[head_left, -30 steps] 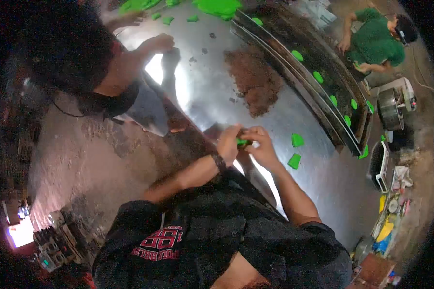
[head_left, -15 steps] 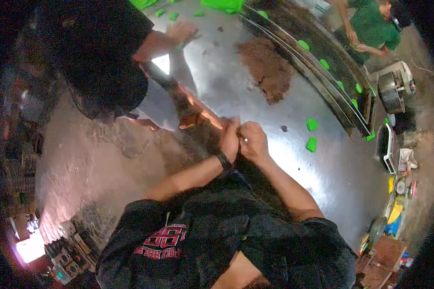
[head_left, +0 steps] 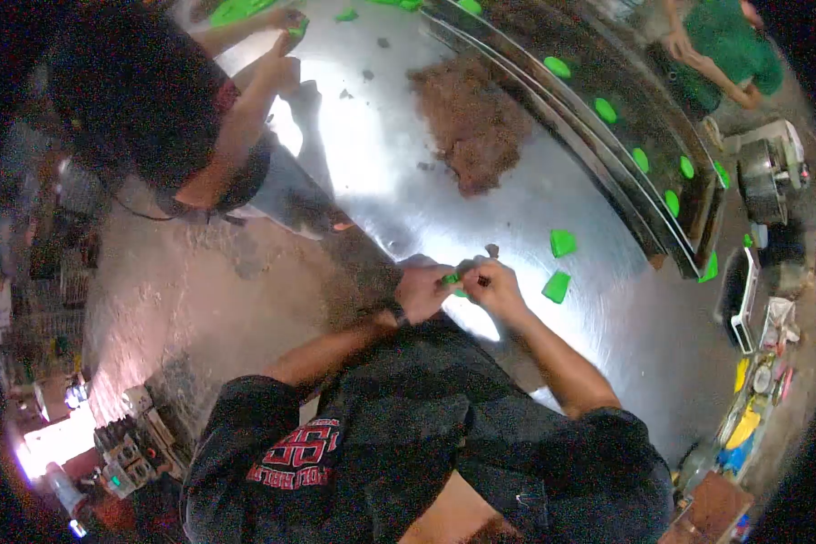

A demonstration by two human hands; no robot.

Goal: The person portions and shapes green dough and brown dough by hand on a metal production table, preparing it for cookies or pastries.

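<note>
My left hand (head_left: 420, 290) is closed at the near edge of the metal table, with a small bright green dough piece (head_left: 451, 279) at its fingertips. My right hand (head_left: 496, 290) is right beside it, fingers pinched around what looks like a small dark brown lump (head_left: 483, 281); the fingers partly hide it. Just past the right hand lies a brown crumb (head_left: 492, 249). To its right, two green dough pieces (head_left: 563, 242) rest on the metal. Farther off, a flat mass of brown paste (head_left: 476, 122) is spread on the tabletop.
A long dark tray (head_left: 657, 231) with green pieces (head_left: 605, 111) runs along the right side. A co-worker in black (head_left: 145, 118) leans in at left, hands near a green piece. Another person in green (head_left: 734, 45) is at the far right, near a metal pot (head_left: 762, 181).
My hands are slightly lower in view, and green now shows between them. The co-worker's arms have drawn back toward the upper left, with a green bit now at the fingers.
</note>
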